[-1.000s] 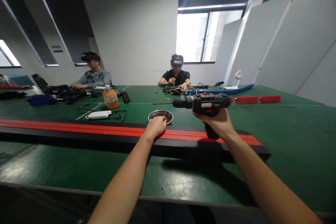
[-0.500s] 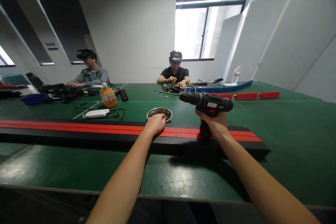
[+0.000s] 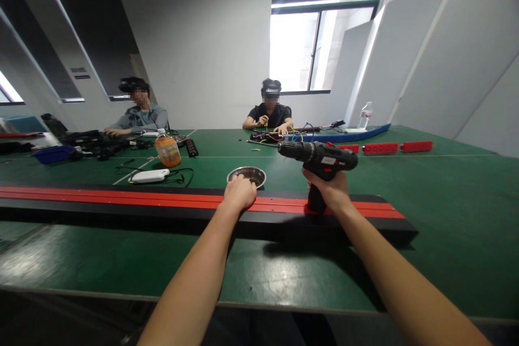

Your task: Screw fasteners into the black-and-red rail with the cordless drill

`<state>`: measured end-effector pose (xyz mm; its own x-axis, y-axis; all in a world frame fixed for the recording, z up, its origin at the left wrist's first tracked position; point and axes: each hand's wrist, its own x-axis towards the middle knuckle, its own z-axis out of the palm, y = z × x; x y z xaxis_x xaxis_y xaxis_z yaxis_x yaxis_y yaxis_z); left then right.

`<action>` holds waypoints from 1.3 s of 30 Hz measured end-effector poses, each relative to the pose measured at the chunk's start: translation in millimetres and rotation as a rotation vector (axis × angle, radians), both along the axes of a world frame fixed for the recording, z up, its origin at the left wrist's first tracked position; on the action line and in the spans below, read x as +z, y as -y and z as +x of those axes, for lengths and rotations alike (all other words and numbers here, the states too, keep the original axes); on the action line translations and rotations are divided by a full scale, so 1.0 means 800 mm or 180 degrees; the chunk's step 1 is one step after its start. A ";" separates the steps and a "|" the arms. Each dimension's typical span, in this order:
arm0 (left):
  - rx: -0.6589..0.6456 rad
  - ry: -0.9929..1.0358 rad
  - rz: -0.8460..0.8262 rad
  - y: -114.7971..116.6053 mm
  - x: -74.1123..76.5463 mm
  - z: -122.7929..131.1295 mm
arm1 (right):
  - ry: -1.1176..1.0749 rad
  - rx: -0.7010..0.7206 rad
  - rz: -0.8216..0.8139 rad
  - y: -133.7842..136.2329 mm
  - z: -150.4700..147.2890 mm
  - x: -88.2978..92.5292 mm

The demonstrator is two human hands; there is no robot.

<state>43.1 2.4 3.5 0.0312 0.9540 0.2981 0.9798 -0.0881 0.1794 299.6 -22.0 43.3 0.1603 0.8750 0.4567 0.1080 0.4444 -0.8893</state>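
Note:
My right hand (image 3: pixel 333 190) is closed around the handle of a black cordless drill (image 3: pixel 324 159), whose long bit points left. The drill's base hangs at a long black beam with a red top (image 3: pixel 194 201); I cannot tell whether they touch. My left hand (image 3: pixel 240 193) reaches over the beam into a small metal bowl (image 3: pixel 262 174). Its fingers are curled together inside the bowl's near side. The fingertips are hidden, as is anything they pinch. Small dark bits lie in the bowl.
On the green table (image 3: pixel 454 205) are an orange drink bottle (image 3: pixel 168 151), a white power bank (image 3: pixel 149 175) with a cable, red blocks (image 3: pixel 380 148) and a blue strip (image 3: pixel 348 138). Two people sit across; one (image 3: pixel 271 111) handles wires. A blue basket (image 3: pixel 54 154) stands left.
My left hand has shifted slightly within the bowl, its fingers bunched a little differently. The drill in my right hand has barely moved. The person opposite has raised a small yellow-handled tool.

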 end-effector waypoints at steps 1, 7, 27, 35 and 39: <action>0.0007 -0.0033 -0.0008 0.002 0.001 0.001 | 0.0051 -0.0091 -0.0015 0.000 -0.001 -0.001; 0.0029 -0.0053 -0.0168 0.009 0.008 0.004 | 0.0205 -0.0425 -0.0069 0.000 -0.001 -0.005; -0.0197 0.0411 -0.0048 0.001 0.004 -0.006 | 0.0380 -0.0792 0.0061 -0.007 0.001 -0.017; -0.0359 0.0582 0.0052 0.003 0.005 -0.008 | 0.0372 -0.0763 -0.0055 -0.004 0.001 -0.014; -0.0345 0.0689 0.0148 0.002 0.004 -0.008 | 0.0437 -0.0761 -0.0064 -0.001 0.000 -0.011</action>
